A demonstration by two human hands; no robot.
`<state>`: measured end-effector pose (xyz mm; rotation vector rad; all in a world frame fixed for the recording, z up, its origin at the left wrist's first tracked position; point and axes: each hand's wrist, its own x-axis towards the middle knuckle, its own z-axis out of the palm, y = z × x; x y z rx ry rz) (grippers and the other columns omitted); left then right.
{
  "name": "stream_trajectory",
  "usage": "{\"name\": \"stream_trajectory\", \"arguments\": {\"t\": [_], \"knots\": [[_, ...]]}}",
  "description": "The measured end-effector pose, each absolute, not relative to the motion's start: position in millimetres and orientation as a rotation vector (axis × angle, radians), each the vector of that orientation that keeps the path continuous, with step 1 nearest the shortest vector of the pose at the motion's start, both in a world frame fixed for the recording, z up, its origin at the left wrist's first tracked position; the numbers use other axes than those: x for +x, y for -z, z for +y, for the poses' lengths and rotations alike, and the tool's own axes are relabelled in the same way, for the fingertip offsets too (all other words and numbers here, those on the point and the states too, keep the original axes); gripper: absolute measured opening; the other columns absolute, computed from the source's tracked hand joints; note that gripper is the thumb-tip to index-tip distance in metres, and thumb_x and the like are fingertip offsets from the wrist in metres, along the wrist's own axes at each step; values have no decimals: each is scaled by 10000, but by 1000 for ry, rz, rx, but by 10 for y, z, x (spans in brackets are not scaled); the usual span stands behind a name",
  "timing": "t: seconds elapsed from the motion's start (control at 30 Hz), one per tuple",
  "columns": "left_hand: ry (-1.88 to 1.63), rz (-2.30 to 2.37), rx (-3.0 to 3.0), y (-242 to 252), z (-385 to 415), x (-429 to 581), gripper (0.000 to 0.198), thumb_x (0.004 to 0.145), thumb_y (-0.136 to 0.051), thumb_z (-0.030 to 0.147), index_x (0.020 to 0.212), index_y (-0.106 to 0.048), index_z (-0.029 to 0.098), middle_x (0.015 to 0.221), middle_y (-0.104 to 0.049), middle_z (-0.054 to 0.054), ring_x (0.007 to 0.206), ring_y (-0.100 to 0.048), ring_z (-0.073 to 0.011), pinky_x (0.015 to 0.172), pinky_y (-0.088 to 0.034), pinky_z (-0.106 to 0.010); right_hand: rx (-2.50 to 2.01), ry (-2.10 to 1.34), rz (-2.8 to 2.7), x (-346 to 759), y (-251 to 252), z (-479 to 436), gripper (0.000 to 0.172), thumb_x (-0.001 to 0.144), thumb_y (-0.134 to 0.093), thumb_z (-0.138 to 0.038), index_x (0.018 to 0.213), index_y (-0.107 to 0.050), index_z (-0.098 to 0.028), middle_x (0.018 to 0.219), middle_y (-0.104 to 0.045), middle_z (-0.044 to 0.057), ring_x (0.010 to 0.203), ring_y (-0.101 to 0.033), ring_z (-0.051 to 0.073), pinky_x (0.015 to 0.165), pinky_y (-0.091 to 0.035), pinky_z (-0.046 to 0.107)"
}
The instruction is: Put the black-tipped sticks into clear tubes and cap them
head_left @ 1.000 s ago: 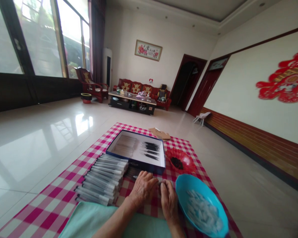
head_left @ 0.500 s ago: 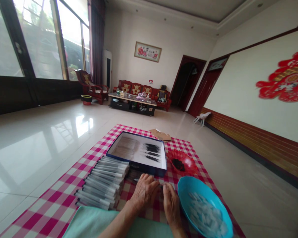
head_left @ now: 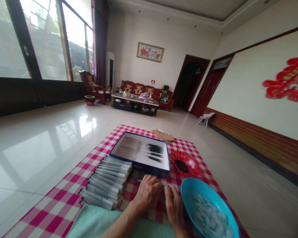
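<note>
My left hand (head_left: 149, 191) is closed around a slim pen (head_left: 139, 180), whose pale end pokes out to the left of the fingers. Close beside it, my right hand (head_left: 173, 202) pinches at the pen's other end; what its fingertips hold is hidden. Left of my hands lies a pile of clear pens with dark ends (head_left: 106, 180). Just beyond is a blue-edged box (head_left: 144, 167) with clear tubes (head_left: 129, 147) and black-tipped refills (head_left: 155, 152). A turquoise bowl (head_left: 185, 188) of small translucent pieces (head_left: 211, 215) stands at my right.
A red scalloped dish (head_left: 195, 163) with small dark pieces (head_left: 181, 166) sits behind the bowl. Brown cardboard (head_left: 164, 135) lies at the far edge of the checkered tablecloth (head_left: 49, 201). A mint-green cloth (head_left: 94, 219) covers the near edge.
The whole view has shifted slightly, so everything appears a little further right. My fingertips have moved a little at the pen's end; both hands stay close together.
</note>
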<state>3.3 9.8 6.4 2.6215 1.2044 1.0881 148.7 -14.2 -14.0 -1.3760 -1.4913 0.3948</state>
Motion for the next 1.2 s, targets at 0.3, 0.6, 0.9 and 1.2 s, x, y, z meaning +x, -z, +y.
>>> {"name": "stream_trajectory", "arguments": {"t": [0.3,0.6,0.9,1.2], "knots": [[-1047,1207,2633,-52,98,35,204,904,-427,260,828,-610,210,751,-537,-40,743,-460,-194,715,-329,-336,-1389,-381,-1492,1497,163,-108,392,891,-404,-513,666,-548,-226,643,-601,22,603,-556,179,595,-451,281],[-1041,1191,2616,-93,83,31,227,916,-403,243,857,-621,216,763,-547,-43,757,-470,-199,727,-336,-339,-1392,-427,-1522,1485,132,-161,335,913,-385,-456,749,-557,-220,676,-605,13,612,-555,172,581,-429,263],[-1179,1142,2609,-121,52,63,183,892,-449,217,913,-630,210,824,-590,-55,773,-494,-207,736,-369,-350,-1453,-399,-1425,1484,172,-132,447,872,-395,-558,625,-546,-218,554,-555,-5,531,-504,158,532,-393,262],[-1429,1079,2333,67,26,147,328,907,-443,229,604,-558,176,585,-557,-23,571,-522,-135,559,-376,-237,-1434,-595,-1215,1480,159,-120,428,852,-391,-591,679,-548,-232,623,-614,20,602,-585,187,591,-467,286]]}}
